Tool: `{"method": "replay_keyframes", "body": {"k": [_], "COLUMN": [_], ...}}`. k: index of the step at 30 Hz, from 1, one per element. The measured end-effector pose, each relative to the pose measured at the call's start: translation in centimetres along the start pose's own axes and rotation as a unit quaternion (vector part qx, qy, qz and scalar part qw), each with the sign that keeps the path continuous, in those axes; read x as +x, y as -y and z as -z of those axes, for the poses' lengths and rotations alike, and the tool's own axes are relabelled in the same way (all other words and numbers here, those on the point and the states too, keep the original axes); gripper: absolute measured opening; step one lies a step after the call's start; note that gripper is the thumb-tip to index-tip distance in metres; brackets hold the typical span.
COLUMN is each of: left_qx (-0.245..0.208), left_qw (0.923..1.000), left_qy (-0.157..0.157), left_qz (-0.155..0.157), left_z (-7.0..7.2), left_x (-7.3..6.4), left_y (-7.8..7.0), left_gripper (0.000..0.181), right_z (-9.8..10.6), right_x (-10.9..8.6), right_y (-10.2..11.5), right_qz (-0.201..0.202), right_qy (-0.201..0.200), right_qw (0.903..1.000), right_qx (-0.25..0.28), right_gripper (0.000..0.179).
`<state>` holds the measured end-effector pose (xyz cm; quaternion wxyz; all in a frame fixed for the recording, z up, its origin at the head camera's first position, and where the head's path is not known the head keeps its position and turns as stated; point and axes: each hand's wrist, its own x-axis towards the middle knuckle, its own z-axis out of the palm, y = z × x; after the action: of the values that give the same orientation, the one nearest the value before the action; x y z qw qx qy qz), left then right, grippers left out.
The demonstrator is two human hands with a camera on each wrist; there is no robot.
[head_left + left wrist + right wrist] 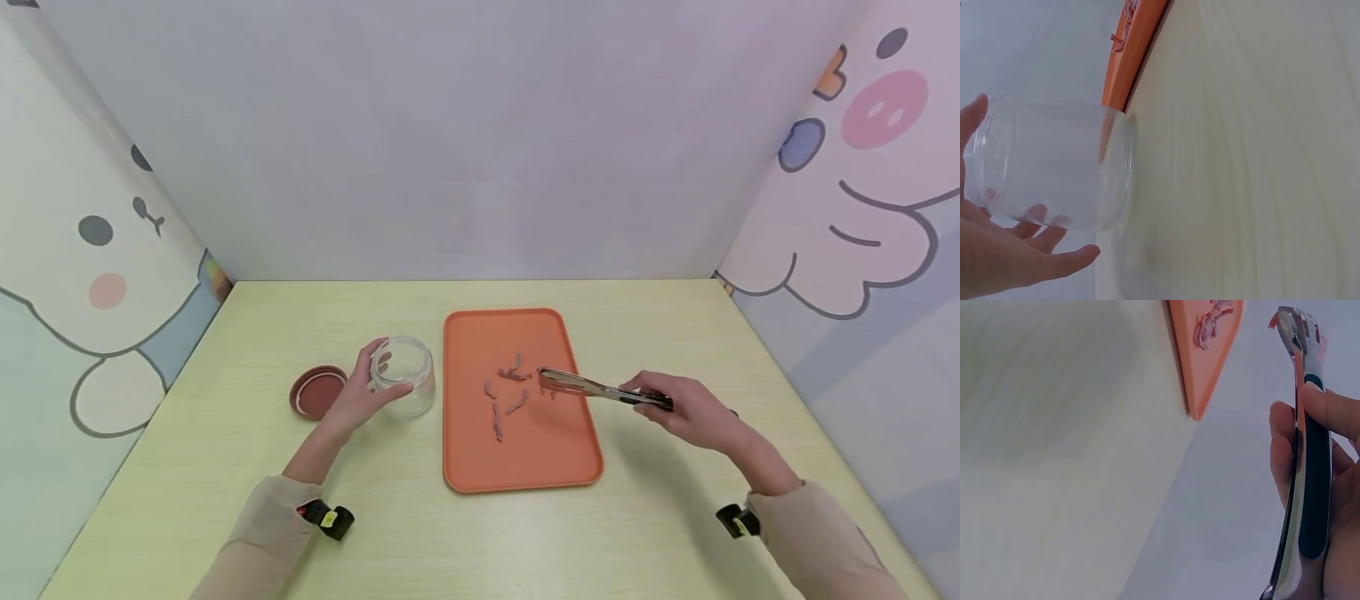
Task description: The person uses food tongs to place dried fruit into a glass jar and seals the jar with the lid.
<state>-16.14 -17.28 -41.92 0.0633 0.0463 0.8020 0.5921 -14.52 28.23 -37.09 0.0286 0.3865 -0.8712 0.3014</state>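
My left hand holds a clear, lidless jar, its thumb on one side of the rim and its fingers on the other. In the left wrist view the jar looks empty and its base is right at the tabletop. My right hand grips metal tongs by their dark handles, thumb on top. The tongs' tips are over an orange tray, and a small reddish piece shows at them in the right wrist view. Several thin, twisted brownish strips lie scattered on the tray.
Left of the jar, a round reddish-brown lid lies on the pale wood-grain table. A plain wall stands at the back, with cartoon-printed panels at both sides. The tray has a low raised rim.
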Motion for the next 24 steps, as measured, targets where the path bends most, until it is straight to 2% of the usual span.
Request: {"method": "replay_keyframes", "body": {"k": [13,24], "left_qx": [-0.001,-0.001], "left_qw": [1.0000,1.0000], "left_qy": [0.000,0.004], "left_qz": [-0.002,-0.003], "left_z": [0.0,0.0], "left_x": [-0.1,0.0], "left_y": [-0.2,-0.1], "left_gripper": [0.081,0.080], "right_z": [1.7,1.9], "right_x": [4.6,8.9], "right_y": [1.5,3.1], "right_qz": [0.023,0.041], "right_qy": [-0.001,0.000], "right_qw": [0.9995,0.9983], "right_qx": [-0.020,-0.042], "right_gripper": [0.027,0.023]}}
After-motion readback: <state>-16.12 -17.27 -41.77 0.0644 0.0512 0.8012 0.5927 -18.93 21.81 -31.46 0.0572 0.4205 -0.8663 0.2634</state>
